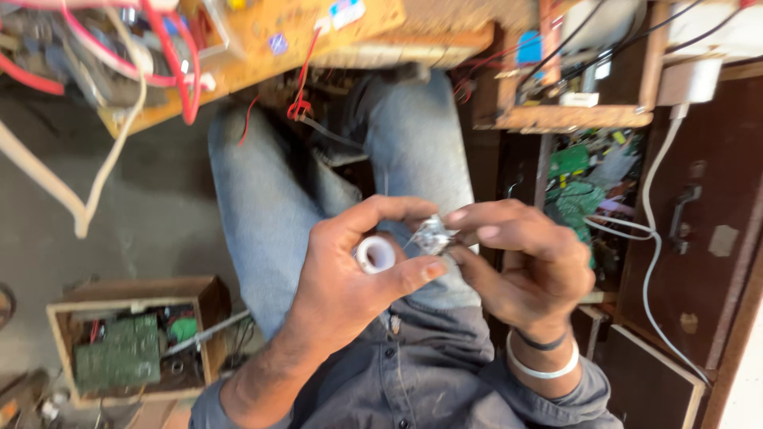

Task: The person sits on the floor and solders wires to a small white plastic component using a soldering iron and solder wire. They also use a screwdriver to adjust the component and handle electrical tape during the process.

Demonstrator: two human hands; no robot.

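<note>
A: What has the left hand got?

B: A small white tube, gripped between thumb and curled fingers, its open round end facing up toward the camera

A: And the right hand?

B: Its fingertips are pinched narrow on a small shiny metal piece, just to the right of the tube. The piece sits right at the tube's edge; whether the two actually touch, I cannot tell

A: So both hands are closed on something?

B: Yes, and the two hands meet over the person's lap, above the blue jeans

A: Anything on the right wrist?

B: A white bangle with a thin dark band beside it, nearer the hand

A: What lies around them?

B: Well to the lower left of the left hand stands a wooden box holding a green circuit board. Far above that hand, an orange table edge with red wires hanging off it. To the right of the right hand, a white cable runs down past more green boards in a wooden shelf
</note>
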